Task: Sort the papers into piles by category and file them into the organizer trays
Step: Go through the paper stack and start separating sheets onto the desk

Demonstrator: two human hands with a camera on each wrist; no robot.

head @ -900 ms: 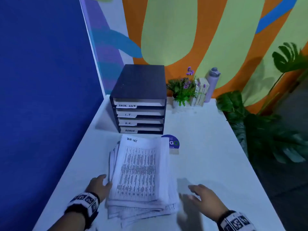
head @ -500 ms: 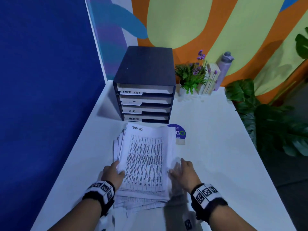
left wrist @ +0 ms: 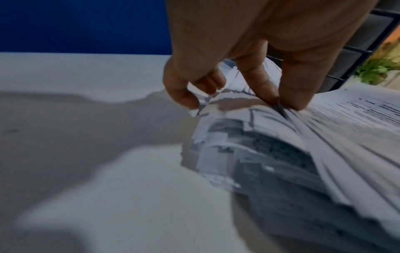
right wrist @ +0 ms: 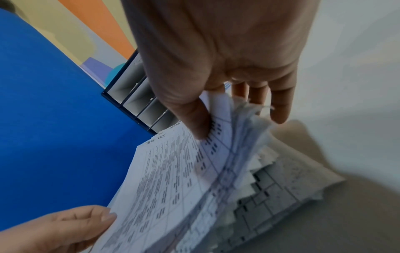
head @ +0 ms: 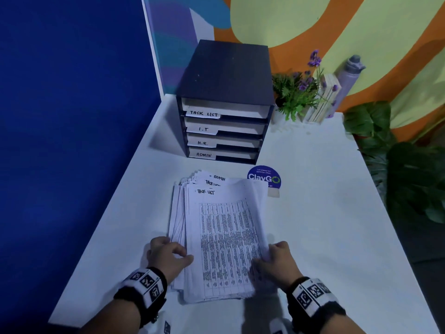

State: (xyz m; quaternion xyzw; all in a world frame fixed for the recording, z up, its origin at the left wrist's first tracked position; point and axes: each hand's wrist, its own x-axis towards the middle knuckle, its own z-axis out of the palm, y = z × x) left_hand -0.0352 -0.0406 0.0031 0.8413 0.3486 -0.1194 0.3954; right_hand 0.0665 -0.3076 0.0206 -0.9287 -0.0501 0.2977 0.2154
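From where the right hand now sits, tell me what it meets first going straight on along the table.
Probably the round blue ClayGO sticker, flat on the table; past it the organizer's bottom ADMIN tray. The right hand holds the paper stack's edge.

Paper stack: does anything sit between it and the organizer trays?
Nothing visible does. Bare table lies between the paper stack and the organizer; the round blue sticker lies flat, off to the right.

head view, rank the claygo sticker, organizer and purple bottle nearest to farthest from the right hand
From the right hand:
1. ClayGo sticker, just beyond the papers on the table.
2. Organizer, farther back, left of centre.
3. Purple bottle, far right by the wall.
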